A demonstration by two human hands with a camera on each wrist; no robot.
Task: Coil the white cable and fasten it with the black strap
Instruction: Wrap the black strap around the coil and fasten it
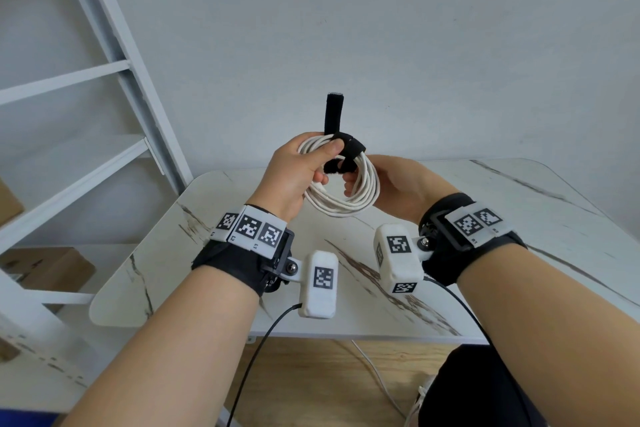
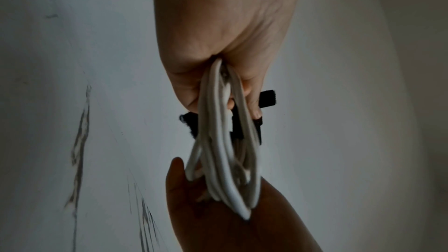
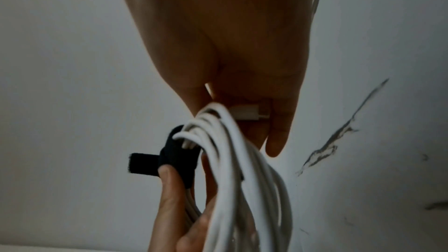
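Observation:
I hold the white cable (image 1: 346,203) up over the table as a coil of several loops. My left hand (image 1: 327,163) grips the coil's top left, and its thumb presses the black strap (image 1: 350,148) onto the bundle. The strap wraps the top of the coil; one end stands straight up and a short end pokes out below the thumb. My right hand (image 1: 353,180) curls its fingers round the coil's right side. The left wrist view has the coil (image 2: 225,141) edge-on, with the strap (image 2: 266,99) behind it. A white plug (image 3: 249,112) lies against my right fingers (image 3: 278,131), near the strap (image 3: 177,157).
A white marble-patterned table (image 1: 519,218) lies under my hands, against a plain wall. A white ladder-like frame (image 1: 114,55) stands at the left, with cardboard boxes (image 1: 52,267) beneath it. Thin dark leads (image 1: 256,350) hang from the wrist cameras over a wooden floor.

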